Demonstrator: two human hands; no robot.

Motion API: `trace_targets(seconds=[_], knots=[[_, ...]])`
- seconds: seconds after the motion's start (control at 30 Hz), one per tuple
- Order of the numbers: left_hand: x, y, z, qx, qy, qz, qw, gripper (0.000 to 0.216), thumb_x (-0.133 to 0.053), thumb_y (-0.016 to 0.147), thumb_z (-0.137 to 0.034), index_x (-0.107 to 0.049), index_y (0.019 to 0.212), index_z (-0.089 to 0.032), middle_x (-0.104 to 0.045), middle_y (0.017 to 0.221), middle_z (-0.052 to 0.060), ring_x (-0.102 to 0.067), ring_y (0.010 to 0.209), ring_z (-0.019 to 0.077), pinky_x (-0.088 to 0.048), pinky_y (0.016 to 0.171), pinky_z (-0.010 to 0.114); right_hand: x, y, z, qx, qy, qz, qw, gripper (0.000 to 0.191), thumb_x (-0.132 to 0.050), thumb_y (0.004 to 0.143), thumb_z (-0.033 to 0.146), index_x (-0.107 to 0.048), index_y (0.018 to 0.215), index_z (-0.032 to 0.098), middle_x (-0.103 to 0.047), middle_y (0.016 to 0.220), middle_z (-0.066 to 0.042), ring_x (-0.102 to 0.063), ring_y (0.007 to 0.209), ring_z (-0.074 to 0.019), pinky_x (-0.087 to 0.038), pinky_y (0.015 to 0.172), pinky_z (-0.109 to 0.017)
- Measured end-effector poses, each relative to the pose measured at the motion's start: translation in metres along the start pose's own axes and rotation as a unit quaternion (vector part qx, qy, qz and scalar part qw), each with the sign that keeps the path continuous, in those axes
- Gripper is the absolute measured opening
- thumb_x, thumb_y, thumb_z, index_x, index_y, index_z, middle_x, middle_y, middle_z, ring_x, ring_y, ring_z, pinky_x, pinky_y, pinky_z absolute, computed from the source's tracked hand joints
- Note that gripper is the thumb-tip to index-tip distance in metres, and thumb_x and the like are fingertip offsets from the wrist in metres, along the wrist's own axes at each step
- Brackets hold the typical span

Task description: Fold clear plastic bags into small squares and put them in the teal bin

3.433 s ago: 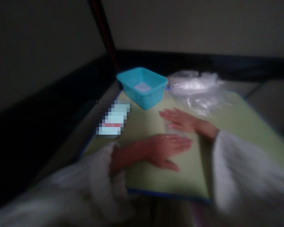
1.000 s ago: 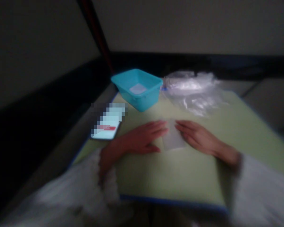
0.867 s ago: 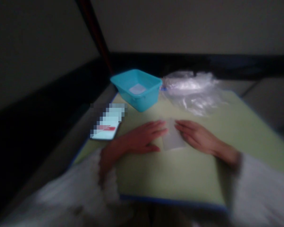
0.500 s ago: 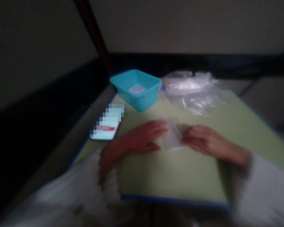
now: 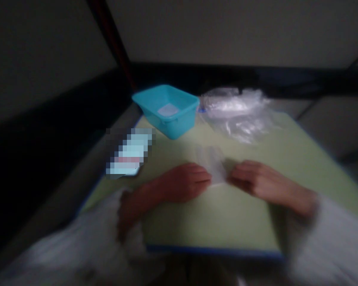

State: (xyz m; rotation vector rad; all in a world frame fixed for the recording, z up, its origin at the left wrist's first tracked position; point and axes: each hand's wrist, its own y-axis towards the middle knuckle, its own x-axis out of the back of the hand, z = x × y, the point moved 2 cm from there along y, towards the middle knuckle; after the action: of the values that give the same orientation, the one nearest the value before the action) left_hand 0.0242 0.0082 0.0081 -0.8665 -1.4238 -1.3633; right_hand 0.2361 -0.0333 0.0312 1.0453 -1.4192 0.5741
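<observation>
A small see-through plastic bag [image 5: 214,165] lies on the pale green tabletop between my hands. At its lower left edge, my left hand [image 5: 187,182] is closed, with the fingertips drawn together on the plastic. My right hand [image 5: 250,177] is closed too, its fingers curled down at the lower right corner of the bag. The exact fingertip contact on that side is dark and blurred. Whether anything is inside the bag cannot be made out.
A turquoise basket [image 5: 181,124] stands at the back left, with a pale flat piece [image 5: 168,110] inside. Right of it lies a heap of clear plastic bags [image 5: 235,109]. A phone [image 5: 131,155] with a lit screen rests at the left edge of the table [image 5: 214,226].
My left hand has gone from spread fingers over the bag's left side to closed fingers at its lower left edge. The right hand stays at the right corner. The view shifts slightly.
</observation>
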Motion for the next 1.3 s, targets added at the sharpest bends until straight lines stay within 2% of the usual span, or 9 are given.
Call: trace_targets(seconds=[0.1,0.23,0.43,0.57,0.77,0.93,1.13,1.3], knots=[[-0.001,-0.001,0.001,-0.001,0.014,0.018,1.0,0.026,-0.039,0.094,-0.018,-0.064,0.087,-0.014,-0.067,0.094,0.008,-0.058,0.086,0.0169,-0.044,0.078,0.03,0.0,-0.001,0.001,0.007,-0.019,0.013,1.0,0.024,-0.046,0.091,0.012,-0.066,0.077,0.017,-0.064,0.077,-0.006,-0.055,0.071,-0.0183,-0.042,0.065,-0.033],[0.001,0.0,0.0,0.001,-0.005,0.013,1.0,0.027,-0.038,0.093,-0.019,-0.063,0.085,-0.016,-0.066,0.093,0.008,-0.058,0.087,0.016,-0.045,0.08,0.03,0.0,0.0,0.004,0.015,-0.038,0.018,0.999,0.021,-0.05,0.089,0.011,-0.064,0.075,0.016,-0.063,0.077,-0.006,-0.054,0.07,-0.0187,-0.04,0.064,-0.033],[0.004,0.001,0.0,0.008,-0.025,0.001,1.0,0.027,-0.037,0.092,-0.018,-0.062,0.084,-0.016,-0.066,0.091,0.009,-0.058,0.086,0.0162,-0.046,0.08,0.03,-0.001,0.003,0.008,0.014,-0.045,0.005,0.999,0.029,-0.043,0.092,0.011,-0.063,0.071,0.017,-0.061,0.071,-0.005,-0.052,0.068,-0.0172,-0.038,0.064,-0.032],[0.005,0.0,0.0,0.002,-0.022,-0.001,1.0,0.024,-0.039,0.091,-0.018,-0.062,0.089,-0.016,-0.067,0.094,0.008,-0.058,0.087,0.0176,-0.045,0.081,0.032,-0.001,0.004,0.008,0.012,-0.041,0.001,0.999,0.033,-0.04,0.093,0.011,-0.062,0.069,0.018,-0.06,0.069,-0.004,-0.051,0.066,-0.0164,-0.037,0.062,-0.032],[0.005,-0.002,0.001,0.001,-0.016,-0.01,1.0,0.024,-0.045,0.088,-0.025,-0.059,0.104,-0.012,-0.066,0.102,0.009,-0.059,0.093,0.0219,-0.043,0.083,0.035,-0.004,0.002,0.002,0.002,-0.036,0.001,0.999,0.027,-0.046,0.091,0.012,-0.063,0.07,0.017,-0.061,0.072,-0.005,-0.051,0.068,-0.0175,-0.035,0.063,-0.032],[0.004,-0.003,0.002,0.027,-0.004,0.011,1.0,0.026,-0.046,0.089,-0.033,-0.059,0.102,-0.015,-0.067,0.101,0.008,-0.059,0.093,0.0206,-0.043,0.082,0.033,-0.006,0.002,-0.002,-0.03,0.025,-0.004,0.999,0.028,-0.045,0.092,0.015,-0.062,0.069,0.016,-0.058,0.07,-0.005,-0.05,0.068,-0.0168,-0.035,0.064,-0.031],[0.004,-0.003,0.003,0.042,0.013,0.007,0.999,0.03,-0.051,0.086,-0.039,-0.06,0.099,-0.013,-0.066,0.095,0.008,-0.059,0.088,0.0206,-0.042,0.08,0.033,-0.008,0.004,-0.009,-0.103,0.209,0.004,0.973,0.02,-0.047,0.087,0.014,-0.062,0.073,0.016,-0.056,0.072,-0.003,-0.051,0.068,-0.0142,-0.038,0.064,-0.026],[0.001,0.001,0.001,0.048,0.057,0.008,0.997,0.017,-0.047,0.09,-0.023,-0.061,0.088,-0.014,-0.066,0.084,0.005,-0.058,0.079,0.0174,-0.041,0.073,0.031,-0.011,0.004,-0.012,-0.14,0.265,-0.004,0.954,0.019,-0.048,0.085,0.014,-0.062,0.072,0.016,-0.055,0.072,-0.002,-0.052,0.066,-0.0133,-0.039,0.06,-0.025]])
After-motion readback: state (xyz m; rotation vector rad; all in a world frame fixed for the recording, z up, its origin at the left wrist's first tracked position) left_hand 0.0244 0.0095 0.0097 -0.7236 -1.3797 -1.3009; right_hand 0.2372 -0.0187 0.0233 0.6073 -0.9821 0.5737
